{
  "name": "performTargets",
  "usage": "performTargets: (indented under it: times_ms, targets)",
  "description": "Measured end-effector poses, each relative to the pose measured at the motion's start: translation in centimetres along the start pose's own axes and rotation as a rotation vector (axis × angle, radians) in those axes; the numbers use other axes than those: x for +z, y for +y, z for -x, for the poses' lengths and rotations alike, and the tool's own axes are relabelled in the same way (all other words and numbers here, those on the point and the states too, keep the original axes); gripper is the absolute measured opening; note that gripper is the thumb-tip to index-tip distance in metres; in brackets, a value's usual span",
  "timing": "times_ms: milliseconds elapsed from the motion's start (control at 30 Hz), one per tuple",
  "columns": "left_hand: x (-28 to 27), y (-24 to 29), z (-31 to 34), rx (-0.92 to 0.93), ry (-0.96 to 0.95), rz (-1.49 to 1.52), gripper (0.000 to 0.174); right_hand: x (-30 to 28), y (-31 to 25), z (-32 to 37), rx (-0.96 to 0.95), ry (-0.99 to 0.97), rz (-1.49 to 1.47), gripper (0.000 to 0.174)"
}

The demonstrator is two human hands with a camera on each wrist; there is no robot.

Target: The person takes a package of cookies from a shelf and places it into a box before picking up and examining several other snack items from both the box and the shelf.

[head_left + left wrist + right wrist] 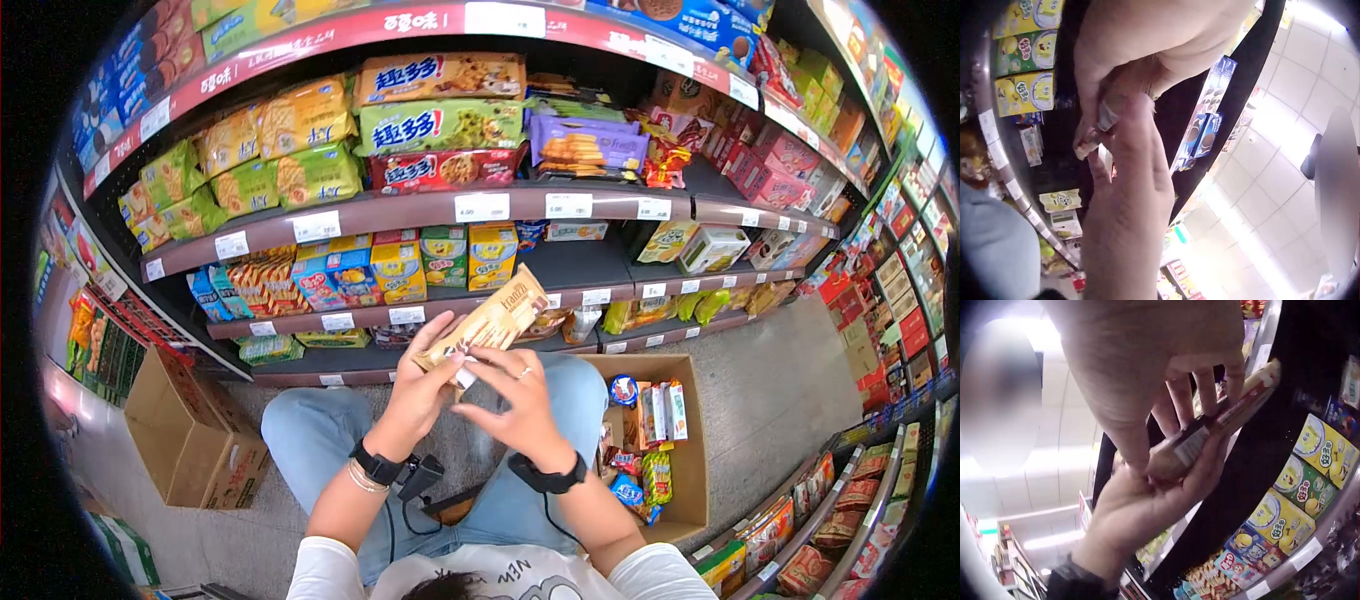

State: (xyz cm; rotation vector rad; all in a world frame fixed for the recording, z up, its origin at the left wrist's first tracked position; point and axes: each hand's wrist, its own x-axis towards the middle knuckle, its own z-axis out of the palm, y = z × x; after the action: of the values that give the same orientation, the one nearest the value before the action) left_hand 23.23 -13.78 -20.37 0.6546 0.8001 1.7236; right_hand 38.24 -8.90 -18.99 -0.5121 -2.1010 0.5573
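A tan snack packet with "Franzzi" lettering is held up in front of the shelf, its far end tilted up to the right. My left hand grips its lower end, the thumb over the near face and the fingers behind. My right hand touches the packet's lower right side with extended fingers, and its thumb stands apart below. In the right wrist view, those fingers lie along the packet, which rests in the left palm. A pale label shows on its side.
Shelves of biscuits and boxed snacks face me. An open carton with mixed snacks stands right of my knees, another carton at the left. A low rack of packets stands at the lower right.
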Motion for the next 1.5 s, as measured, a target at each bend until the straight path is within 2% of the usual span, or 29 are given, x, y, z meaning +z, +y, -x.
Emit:
performTargets:
  times_ms: [67, 133, 200, 267, 300, 333, 400, 433, 467, 533, 633, 667, 733, 833, 933, 1167, 1267, 1367, 1467, 1500]
  targets:
    - [0.7, 0.3, -1.0, 0.05, -0.055, -0.01, 0.06, -2.1, 2.5, 0.1, 0.053, 0.054, 0.036, 0.057]
    - [2.3, 1.7, -1.6, 0.056, -0.135, -0.009, 0.063, -4.1, 5.0, -0.5, 0.215, 0.322, 0.062, 0.06]
    - [3.3, 2.2, -2.8, 0.063, -0.21, -0.09, 0.067, -6.6, 7.1, -1.4, 0.412, 0.418, -0.141, 0.058]
    - [4.1, 2.2, -4.3, 0.087, -0.276, -0.15, 0.067, -9.2, 7.7, -3.2, 0.492, 0.399, -0.709, 0.053]
    - [4.9, 2.4, -5.1, 0.107, -0.285, -0.211, 0.064, -11.4, 8.1, -3.6, 0.646, 0.214, -0.71, 0.044]
    - [5.6, 2.5, -6.1, 0.122, -0.271, -0.277, 0.062, -12.5, 8.2, -4.5, 0.637, 0.178, -0.811, 0.035]
    - [6.9, 2.7, -8.4, 0.149, -0.24, -0.403, 0.059, -14.3, 9.2, -6.5, 0.556, 0.183, -0.681, 0.03]
    - [7.4, 3.1, -9.8, 0.191, -0.173, -0.649, 0.054, -15.2, 9.7, -7.6, 0.539, 0.192, -0.689, 0.028]
    - [7.4, 2.5, -11.8, 0.344, -0.136, -0.746, 0.045, -16.2, 10.4, -8.7, 0.529, 0.204, -0.658, 0.03]
    - [9.0, 4.3, -14.2, 0.082, -0.178, -0.753, 0.037, -17.8, 11.2, -11.3, 0.491, 0.255, -0.665, 0.031]
    - [12.3, 7.1, -16.6, 0.116, -0.184, -0.696, 0.037, -20.2, 13.2, -15.3, 0.473, 0.268, -0.744, 0.031]
    - [12.0, 7.1, -18.3, 0.081, -0.22, -0.64, 0.042, -20.8, 14.4, -16.7, 0.475, 0.286, -0.774, 0.031]
    - [13.8, 8.1, -18.6, 0.073, -0.152, -0.499, 0.05, -21.8, 15.3, -19.6, 0.454, 0.309, -0.783, 0.031]
    - [13.7, 8.5, -19.4, 0.034, -0.224, -0.445, 0.054, -22.5, 16.5, -23.7, 0.429, 0.323, -0.731, 0.03]
    - [12.3, 7.5, -19.7, -0.055, -0.259, -0.405, 0.052, -22.2, 19.2, -26.8, 0.456, 0.326, -0.613, 0.035]
    - [9.6, 5.2, -20.6, -0.141, -0.284, -0.422, 0.049, -19.6, 23.3, -30.8, 0.59, 0.275, -0.723, 0.035]
    - [9.6, 4.7, -21.2, -0.154, -0.307, -0.423, 0.05, -18.6, 25.8, -32.0, 0.537, 0.229, -0.556, 0.029]
    - [9.8, 4.3, -21.6, -0.164, -0.315, -0.405, 0.049, -18.2, 30.4, -33.7, 0.226, 0.272, 0.228, 0.041]
    - [10.2, 4.0, -21.6, -0.181, -0.324, -0.403, 0.047, -18.1, 26.6, -33.2, 0.169, 0.266, 0.394, 0.045]
    - [10.1, 3.7, -21.7, -0.18, -0.33, -0.397, 0.047, -18.1, 26.9, -33.3, 0.133, 0.237, 0.496, 0.042]
